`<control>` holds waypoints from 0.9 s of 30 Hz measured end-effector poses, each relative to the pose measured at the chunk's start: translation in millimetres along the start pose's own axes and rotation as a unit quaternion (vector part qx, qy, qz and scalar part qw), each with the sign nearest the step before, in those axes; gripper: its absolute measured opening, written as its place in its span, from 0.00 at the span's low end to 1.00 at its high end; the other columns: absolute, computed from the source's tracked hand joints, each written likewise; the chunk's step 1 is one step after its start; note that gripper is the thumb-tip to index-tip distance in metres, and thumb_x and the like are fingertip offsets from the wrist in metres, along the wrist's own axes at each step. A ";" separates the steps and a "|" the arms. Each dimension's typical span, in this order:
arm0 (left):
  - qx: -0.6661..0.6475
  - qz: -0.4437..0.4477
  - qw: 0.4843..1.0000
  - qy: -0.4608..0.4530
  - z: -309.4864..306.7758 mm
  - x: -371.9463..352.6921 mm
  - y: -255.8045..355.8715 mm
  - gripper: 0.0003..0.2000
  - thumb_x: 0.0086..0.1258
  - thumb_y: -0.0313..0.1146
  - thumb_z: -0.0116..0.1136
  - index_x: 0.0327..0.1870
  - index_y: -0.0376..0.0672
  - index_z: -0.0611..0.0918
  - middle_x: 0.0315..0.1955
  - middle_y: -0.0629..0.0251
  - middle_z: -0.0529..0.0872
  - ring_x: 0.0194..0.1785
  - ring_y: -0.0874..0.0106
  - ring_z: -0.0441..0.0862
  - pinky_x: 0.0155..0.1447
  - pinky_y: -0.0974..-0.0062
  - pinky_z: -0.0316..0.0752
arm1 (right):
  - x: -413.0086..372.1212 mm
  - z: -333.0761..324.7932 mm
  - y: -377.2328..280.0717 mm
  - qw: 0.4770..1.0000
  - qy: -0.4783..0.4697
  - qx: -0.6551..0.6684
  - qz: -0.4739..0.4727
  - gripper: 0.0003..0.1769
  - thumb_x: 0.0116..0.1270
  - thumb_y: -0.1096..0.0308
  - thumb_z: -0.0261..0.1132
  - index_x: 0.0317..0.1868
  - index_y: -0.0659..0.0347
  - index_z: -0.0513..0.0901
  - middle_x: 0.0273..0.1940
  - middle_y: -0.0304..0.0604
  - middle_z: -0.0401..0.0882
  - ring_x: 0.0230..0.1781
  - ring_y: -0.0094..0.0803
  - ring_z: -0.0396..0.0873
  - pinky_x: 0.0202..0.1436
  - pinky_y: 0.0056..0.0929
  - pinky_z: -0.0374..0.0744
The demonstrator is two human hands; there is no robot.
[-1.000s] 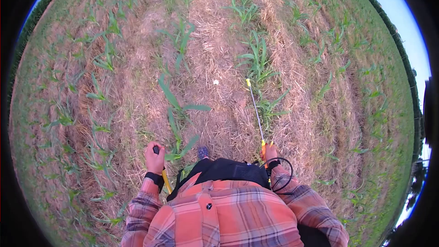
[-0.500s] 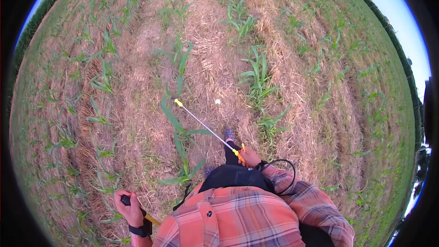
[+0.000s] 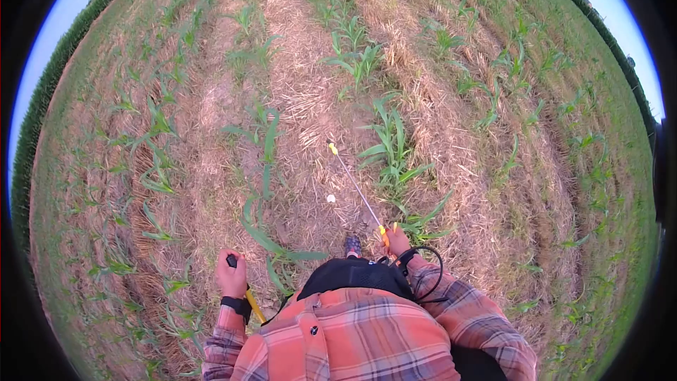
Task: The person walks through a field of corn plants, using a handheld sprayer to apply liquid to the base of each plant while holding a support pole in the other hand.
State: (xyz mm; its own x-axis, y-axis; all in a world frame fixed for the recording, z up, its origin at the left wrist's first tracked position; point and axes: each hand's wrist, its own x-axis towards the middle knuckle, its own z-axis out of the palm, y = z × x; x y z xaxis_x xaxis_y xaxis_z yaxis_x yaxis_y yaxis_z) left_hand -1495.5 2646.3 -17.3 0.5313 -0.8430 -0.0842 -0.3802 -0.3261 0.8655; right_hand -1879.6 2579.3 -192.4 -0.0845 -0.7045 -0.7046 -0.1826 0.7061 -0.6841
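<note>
Right hand grips the wand by its base, tip toward 11 o'clock. Left hand closed round the lever. Wand looks light, thin, springy; hold at the grip.

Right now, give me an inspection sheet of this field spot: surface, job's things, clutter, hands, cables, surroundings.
Surface: ground, dry straw between rows of young corn.
Job's things: wand, tip out ahead over the straw, beside the corn; handle with black grip, at the left side.
Clutter: one small white bit on the straw.
Hands: left hand shut on the handle; right hand shut on the wand.
Cables: black hose loops beside the right wrist.
Surroundings: tree line along the field's left edge.
</note>
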 end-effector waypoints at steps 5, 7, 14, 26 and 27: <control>0.031 0.021 0.999 -0.006 31.5 33.5 23.4 0.05 0.53 0.22 0.51 0.26 0.40 0.68 0.19 0.72 0.69 0.24 0.82 0.65 0.29 0.84 0.61 | 45.2 -46.4 -15.8 0.993 0.095 0.065 0.031 0.13 0.62 0.58 0.46 0.36 0.60 0.64 0.18 0.45 0.72 0.08 0.26 0.67 0.07 0.23 0.63; -0.004 0.019 1.000 -0.015 34.3 40.9 30.0 0.05 0.54 0.22 0.51 0.26 0.40 0.68 0.20 0.72 0.70 0.24 0.82 0.65 0.29 0.85 0.61 | 55.4 -60.7 -22.0 0.988 0.117 0.096 0.029 0.14 0.62 0.58 0.47 0.34 0.62 0.61 0.16 0.46 0.73 0.07 0.26 0.67 0.06 0.22 0.63; -0.015 -0.014 1.000 -0.012 24.5 72.7 47.0 0.05 0.54 0.21 0.51 0.28 0.40 0.68 0.22 0.71 0.69 0.25 0.82 0.64 0.29 0.84 0.61 | 80.1 -86.0 -42.4 0.965 0.173 0.198 0.016 0.13 0.63 0.59 0.46 0.35 0.61 0.60 0.17 0.46 0.72 0.07 0.26 0.65 0.06 0.21 0.61; -0.051 -0.016 0.999 -0.007 39.7 231.8 42.4 0.05 0.52 0.24 0.54 0.26 0.40 0.70 0.18 0.71 0.70 0.23 0.81 0.65 0.29 0.83 0.62 | 143.1 -31.4 -136.7 0.959 0.227 0.157 0.059 0.12 0.62 0.59 0.45 0.35 0.59 0.63 0.16 0.43 0.68 0.07 0.27 0.63 0.06 0.23 0.61; -0.054 -0.020 0.998 -0.004 38.6 243.9 43.5 0.05 0.52 0.24 0.54 0.26 0.40 0.70 0.18 0.71 0.70 0.23 0.81 0.65 0.29 0.83 0.62 | 147.7 -21.5 -151.9 0.963 0.212 0.155 0.055 0.11 0.62 0.58 0.45 0.37 0.57 0.63 0.16 0.43 0.70 0.07 0.26 0.64 0.06 0.23 0.61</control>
State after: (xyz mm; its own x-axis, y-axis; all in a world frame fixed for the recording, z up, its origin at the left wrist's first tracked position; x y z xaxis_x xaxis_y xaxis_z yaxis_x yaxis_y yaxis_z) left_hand -1411.6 2409.9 -19.3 0.5376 -0.8342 -0.1228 -0.2746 -0.3110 0.9099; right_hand -1885.3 2366.4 -188.5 -0.4920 -0.5433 -0.6803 0.1457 0.7189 -0.6796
